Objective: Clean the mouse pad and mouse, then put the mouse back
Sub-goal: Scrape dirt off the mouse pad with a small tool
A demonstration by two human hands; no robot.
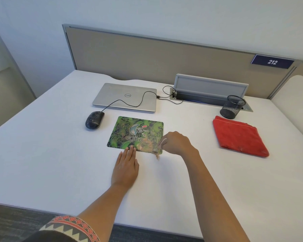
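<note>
A green patterned mouse pad lies on the white desk. Tan crumbs cover its near right corner and spill onto the desk. My left hand lies flat, fingers together, its fingertips pressing the pad's near edge. My right hand is at the pad's near right corner, fingers closed on a small brush whose blurred bristles touch the crumbs. A dusty black wired mouse sits on the desk, left of the pad. A folded red cloth lies to the right.
A closed silver laptop sits behind the pad, the mouse cable running across it. A black mesh pen cup stands by an open cable tray at the back right. A beige partition bounds the desk's far side.
</note>
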